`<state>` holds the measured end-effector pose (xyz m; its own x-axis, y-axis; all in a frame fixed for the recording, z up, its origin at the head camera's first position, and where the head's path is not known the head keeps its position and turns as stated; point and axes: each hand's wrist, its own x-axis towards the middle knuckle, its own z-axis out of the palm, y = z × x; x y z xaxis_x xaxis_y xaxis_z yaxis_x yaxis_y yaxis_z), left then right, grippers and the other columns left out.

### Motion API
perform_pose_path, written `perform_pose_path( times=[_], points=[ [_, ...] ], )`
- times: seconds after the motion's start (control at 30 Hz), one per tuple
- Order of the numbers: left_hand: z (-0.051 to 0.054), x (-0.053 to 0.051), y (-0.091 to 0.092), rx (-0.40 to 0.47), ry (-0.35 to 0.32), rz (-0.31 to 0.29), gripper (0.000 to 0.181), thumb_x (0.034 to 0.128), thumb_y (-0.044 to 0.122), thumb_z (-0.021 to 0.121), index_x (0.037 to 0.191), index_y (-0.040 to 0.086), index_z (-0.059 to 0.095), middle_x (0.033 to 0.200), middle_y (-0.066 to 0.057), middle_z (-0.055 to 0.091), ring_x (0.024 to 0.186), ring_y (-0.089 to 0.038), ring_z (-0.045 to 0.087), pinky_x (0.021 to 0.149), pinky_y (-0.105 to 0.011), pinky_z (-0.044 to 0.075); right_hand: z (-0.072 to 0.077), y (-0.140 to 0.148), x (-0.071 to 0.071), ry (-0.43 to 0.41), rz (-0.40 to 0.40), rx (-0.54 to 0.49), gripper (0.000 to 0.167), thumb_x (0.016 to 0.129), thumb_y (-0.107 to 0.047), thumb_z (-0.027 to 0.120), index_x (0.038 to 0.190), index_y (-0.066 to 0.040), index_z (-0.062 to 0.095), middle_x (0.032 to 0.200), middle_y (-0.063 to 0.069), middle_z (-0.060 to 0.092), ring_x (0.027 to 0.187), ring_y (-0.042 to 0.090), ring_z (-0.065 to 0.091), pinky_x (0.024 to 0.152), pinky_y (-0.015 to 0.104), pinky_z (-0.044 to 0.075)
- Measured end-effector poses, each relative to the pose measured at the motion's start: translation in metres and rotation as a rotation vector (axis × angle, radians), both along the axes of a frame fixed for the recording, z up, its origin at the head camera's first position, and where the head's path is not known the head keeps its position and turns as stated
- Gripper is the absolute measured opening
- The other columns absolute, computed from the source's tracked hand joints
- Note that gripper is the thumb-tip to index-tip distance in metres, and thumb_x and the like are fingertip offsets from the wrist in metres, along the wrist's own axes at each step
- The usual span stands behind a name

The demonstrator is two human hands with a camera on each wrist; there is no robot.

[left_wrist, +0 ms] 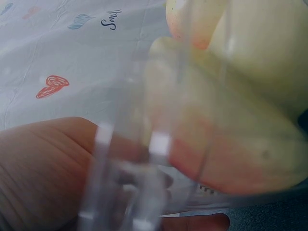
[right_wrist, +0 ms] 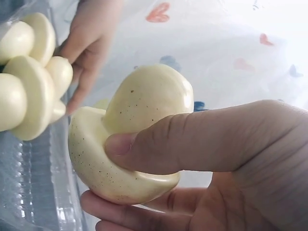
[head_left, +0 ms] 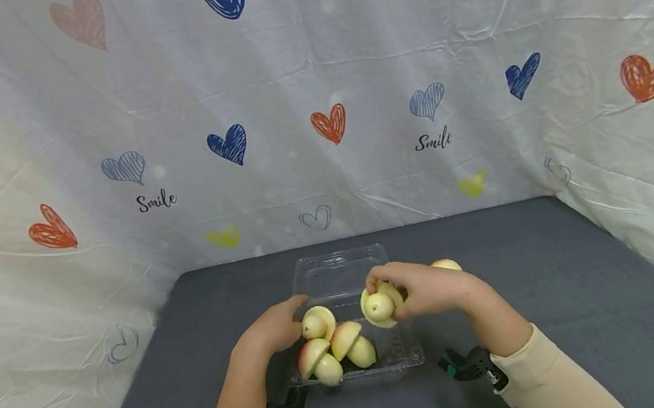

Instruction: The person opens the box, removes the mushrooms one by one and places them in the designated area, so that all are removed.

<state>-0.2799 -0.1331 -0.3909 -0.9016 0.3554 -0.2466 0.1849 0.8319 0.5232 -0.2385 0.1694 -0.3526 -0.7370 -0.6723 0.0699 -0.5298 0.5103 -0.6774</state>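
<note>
A clear plastic container point(head_left: 390, 358) with its lid point(head_left: 338, 273) tipped back stands on the dark table. Several pale yellow mushroom-shaped pieces with reddish outer caps point(head_left: 345, 340) lie in its left part. My right hand point(head_left: 426, 286) pinches another such piece point(head_left: 379, 305) over the right part; in the right wrist view the thumb presses on the piece point(right_wrist: 130, 144), fingers beneath. My left hand point(head_left: 276, 327) touches the container's left side, beside the pieces. The left wrist view shows the clear wall point(left_wrist: 149, 144) between that hand point(left_wrist: 43, 173) and a piece point(left_wrist: 226, 134).
Behind my right hand, another yellow and reddish piece point(head_left: 446, 264) shows on the table. Dark grey cloth point(head_left: 572, 293) covers the tabletop. A white curtain point(head_left: 359, 84) printed with hearts hangs behind and at the sides.
</note>
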Motion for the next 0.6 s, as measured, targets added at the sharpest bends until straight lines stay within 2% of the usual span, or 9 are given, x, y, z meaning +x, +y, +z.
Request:
perform_pose_path(
  times=[0.17, 0.3, 0.4, 0.5, 0.6],
  points=[
    [0.0, 0.0, 0.0, 0.001, -0.001, -0.002, 0.068, 0.0905, -0.007, 0.048, 0.156, 0.009, 0.044, 0.148, -0.019, 0.051, 0.096, -0.027, 0.056, 0.067, -0.043, 0.041, 0.005, 0.005, 0.001, -0.031, -0.006, -0.01, 0.042, 0.084, 0.008, 0.069, 0.116, -0.018, 0.062, 0.114, 0.003, 0.057, 0.091, 0.022, 0.055, 0.075, 0.038, 0.05],
    [0.0, 0.0, 0.001, 0.001, 0.0, -0.002, 0.067, 0.0909, -0.007, 0.048, 0.156, 0.009, 0.044, 0.149, -0.02, 0.05, 0.096, -0.028, 0.056, 0.068, -0.044, 0.04, 0.008, 0.009, 0.003, -0.069, -0.041, -0.007, 0.049, 0.089, 0.006, 0.068, 0.13, -0.019, 0.059, 0.12, 0.006, 0.057, 0.093, 0.022, 0.059, 0.075, 0.037, 0.051],
    [0.0, 0.0, 0.001, 0.004, 0.002, -0.002, 0.067, 0.0911, -0.006, 0.048, 0.156, 0.009, 0.044, 0.149, -0.02, 0.05, 0.098, -0.028, 0.056, 0.069, -0.044, 0.041, 0.011, 0.012, 0.004, -0.097, -0.065, -0.019, 0.057, 0.09, 0.004, 0.068, 0.141, -0.016, 0.054, 0.127, 0.011, 0.057, 0.095, 0.024, 0.061, 0.074, 0.038, 0.053],
    [0.0, 0.0, 0.001, 0.009, 0.002, -0.001, 0.067, 0.091, -0.006, 0.048, 0.156, 0.009, 0.044, 0.149, -0.02, 0.05, 0.099, -0.029, 0.055, 0.07, -0.046, 0.041, 0.012, 0.016, 0.005, -0.073, -0.085, -0.015, 0.058, 0.088, 0.004, 0.069, 0.142, -0.009, 0.054, 0.13, 0.012, 0.057, 0.1, 0.025, 0.06, 0.079, 0.04, 0.053],
    [-0.001, 0.0, 0.0, 0.013, 0.005, -0.002, 0.067, 0.0905, -0.007, 0.048, 0.156, 0.008, 0.044, 0.149, -0.022, 0.05, 0.1, -0.03, 0.056, 0.071, -0.047, 0.041, 0.013, 0.02, 0.005, -0.025, -0.104, 0.002, 0.054, 0.086, 0.005, 0.071, 0.137, -0.006, 0.058, 0.128, 0.009, 0.058, 0.103, 0.026, 0.058, 0.084, 0.041, 0.051]
  ],
)
